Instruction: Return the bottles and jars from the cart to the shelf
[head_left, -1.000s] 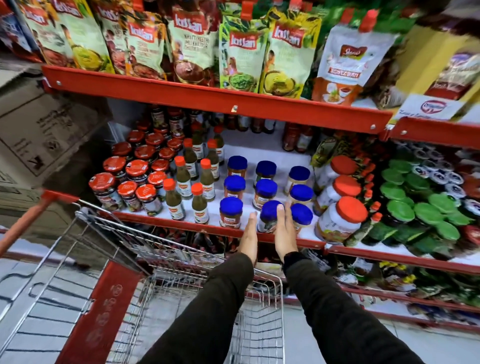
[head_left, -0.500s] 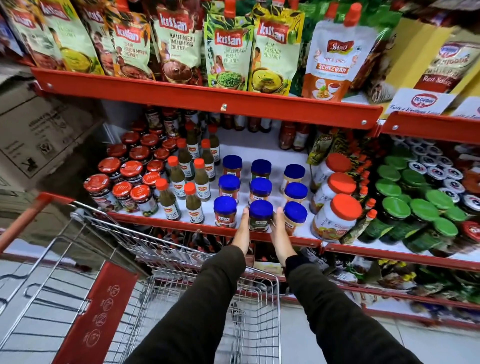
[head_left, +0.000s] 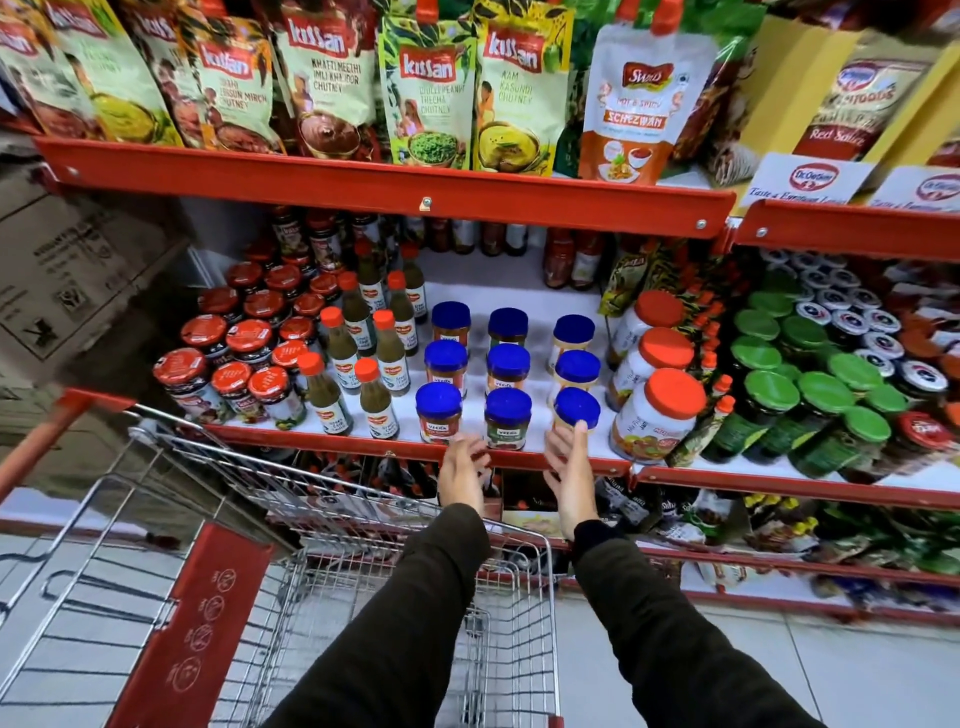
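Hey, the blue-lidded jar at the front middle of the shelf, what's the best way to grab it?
Grip the middle front jar around its labelled body just below the blue lid, coming straight in from the shelf's open front edge. It stands upright with jars close behind and gaps on either side, so fingers probably fit around the sides.

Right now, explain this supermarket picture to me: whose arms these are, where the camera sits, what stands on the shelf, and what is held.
No machine here: a person wears a camera on the head, looking forward and down at their own arms in dark sleeves. The left hand and right hand are both open and empty, at the red front edge of the shelf. On that shelf stand three rows of blue-lidded jars; the right hand's fingertips reach the front right one. Left of them are orange-capped bottles and red-lidded jars. Below is a wire cart; no goods show in it.
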